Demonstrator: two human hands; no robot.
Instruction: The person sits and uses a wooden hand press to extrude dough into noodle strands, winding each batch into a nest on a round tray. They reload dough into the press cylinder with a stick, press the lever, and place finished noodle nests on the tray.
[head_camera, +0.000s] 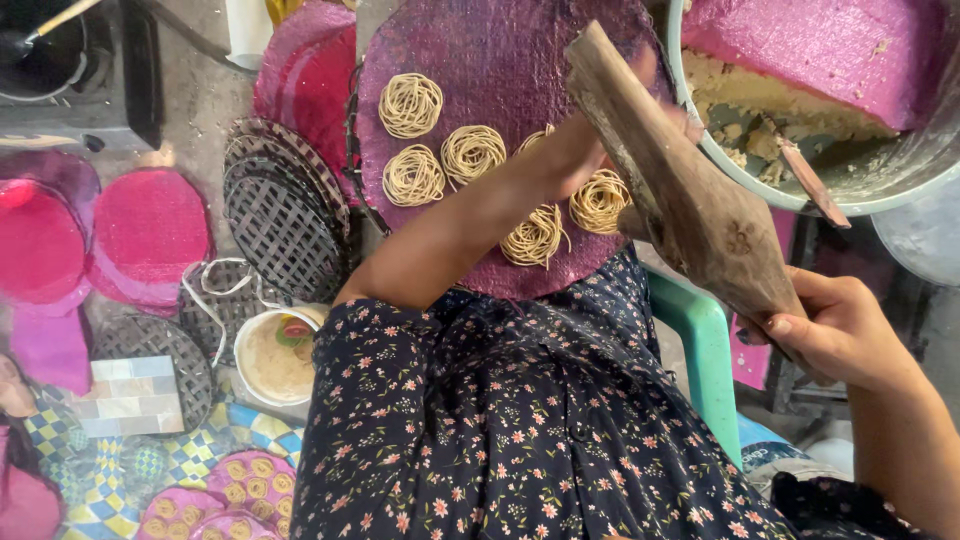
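Here, wooden press (690, 190) held slanting over the purple mat (500, 70) of noodle coils.

Right hand (835, 335) wrapped shut round the press's lower handle, off the mat's right edge. Left hand (585, 150) reaches across the mat to the press's upper part; its fingers are hidden behind the wood, so grip cannot be told. Press's long axis runs from upper left over the mat down toward the right hand. Newest noodle coil (600, 200) lies just below the left hand, near the mat's right rim; other coils sit further left. Bowl (720, 150) with dough stands beyond the mat's right edge.
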